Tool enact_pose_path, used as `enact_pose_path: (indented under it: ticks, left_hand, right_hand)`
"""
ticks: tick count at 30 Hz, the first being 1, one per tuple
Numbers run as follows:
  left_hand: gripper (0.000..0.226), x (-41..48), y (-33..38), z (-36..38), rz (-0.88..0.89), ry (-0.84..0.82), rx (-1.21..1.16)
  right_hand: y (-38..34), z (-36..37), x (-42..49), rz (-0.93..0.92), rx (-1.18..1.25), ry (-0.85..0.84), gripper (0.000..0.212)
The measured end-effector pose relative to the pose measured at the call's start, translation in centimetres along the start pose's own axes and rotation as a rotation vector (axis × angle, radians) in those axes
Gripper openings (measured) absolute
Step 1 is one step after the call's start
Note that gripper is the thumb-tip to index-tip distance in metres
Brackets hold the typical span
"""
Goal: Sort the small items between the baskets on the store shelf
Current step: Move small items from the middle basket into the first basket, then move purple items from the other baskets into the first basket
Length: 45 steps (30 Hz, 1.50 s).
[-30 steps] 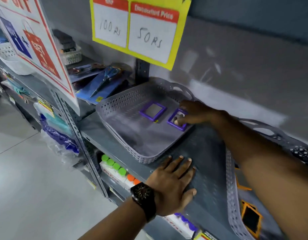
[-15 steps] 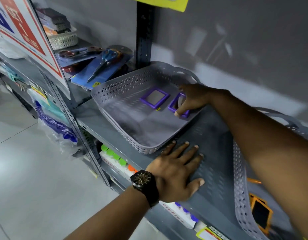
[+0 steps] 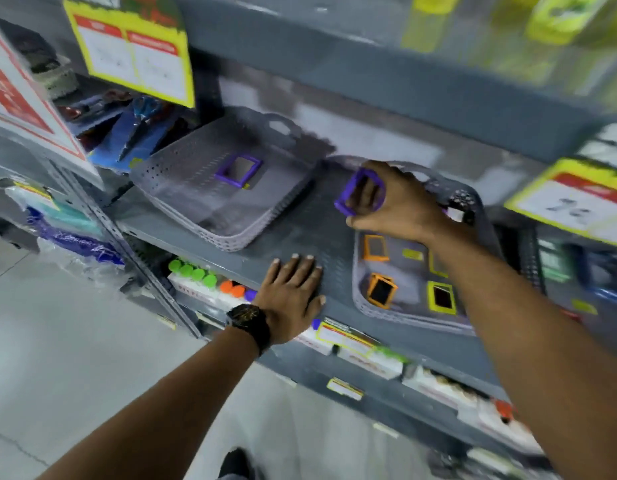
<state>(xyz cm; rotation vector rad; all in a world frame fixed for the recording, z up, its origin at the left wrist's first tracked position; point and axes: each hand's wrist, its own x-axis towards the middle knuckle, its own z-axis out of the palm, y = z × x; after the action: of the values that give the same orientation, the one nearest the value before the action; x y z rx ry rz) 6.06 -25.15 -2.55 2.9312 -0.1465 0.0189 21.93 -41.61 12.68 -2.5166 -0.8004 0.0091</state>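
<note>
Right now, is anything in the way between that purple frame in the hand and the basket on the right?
Nothing visible blocks it. The right hand holds the purple frame in the air, at the near-left corner of the right basket. Orange and yellow frames lie inside, with bare floor between them. The left hand rests flat on the shelf, clear of the path.

I count two grey baskets (image 3: 210, 188) on the shelf, two purple frames (image 3: 238, 170), two orange frames (image 3: 376, 248), two yellow-green frames (image 3: 441, 298) that show clearly through the blur, and my two hands (image 3: 293, 292).
</note>
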Motion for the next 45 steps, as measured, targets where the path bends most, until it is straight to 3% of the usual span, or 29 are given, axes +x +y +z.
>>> enact_pose_path:
  ticks: [4, 8, 10, 14, 17, 21, 26, 33, 41, 45]
  left_hand:
    - [0.067, -2.5, 3.6, -0.1, 0.044, -0.01, -0.053]
    - [0.064, -3.6, 7.8, 0.3, 0.091, -0.029, -0.05]
    - [0.065, -4.1, 9.4, 0.6, 0.076, -0.031, -0.034]
    - [0.065, -5.4, 12.3, 1.6, 0.034, -0.025, -0.005]
    - [0.066, -5.1, 16.0, 2.9, 0.124, -0.079, 0.034]
    - [0.068, -4.0, 17.8, 2.6, 0.223, -0.074, 0.07]
    - [0.067, -1.6, 22.0, 3.6, 0.311, -0.082, 0.022]
    - [0.066, 0.0, 23.9, 4.3, 0.34, -0.076, 0.048]
    - [0.066, -0.9, 21.8, 3.4, 0.395, -0.103, 0.05]
    - [0.065, -2.7, 18.4, 2.6, 0.423, -0.108, 0.063]
  right_hand:
    - [6.8, -4.8, -7.8, 0.239, 0.014, -0.089, 0.051]
    - [14.0, -9.8, -15.8, 0.33, -0.024, 0.037, 0.062]
    - [17.4, -11.9, -19.2, 0.406, -0.047, 0.043, 0.068]
    - [23.7, -15.5, -25.3, 0.543, 0.005, 0.035, 0.058]
    - [27.8, -17.9, -29.3, 0.617, -0.059, -0.021, 0.061]
    - [30.1, -18.2, -28.7, 0.615, -0.129, -0.125, 0.075]
    - [32.8, -16.7, -28.0, 0.562, -0.211, -0.392, 0.103]
    - [34.8, -15.9, -27.2, 0.572, -0.131, -0.49, 0.102]
    - [34.2, -16.8, -26.8, 0.586, -0.097, -0.399, 0.118]
    - [29.9, -16.8, -23.6, 0.419, -0.086, -0.112, 0.085]
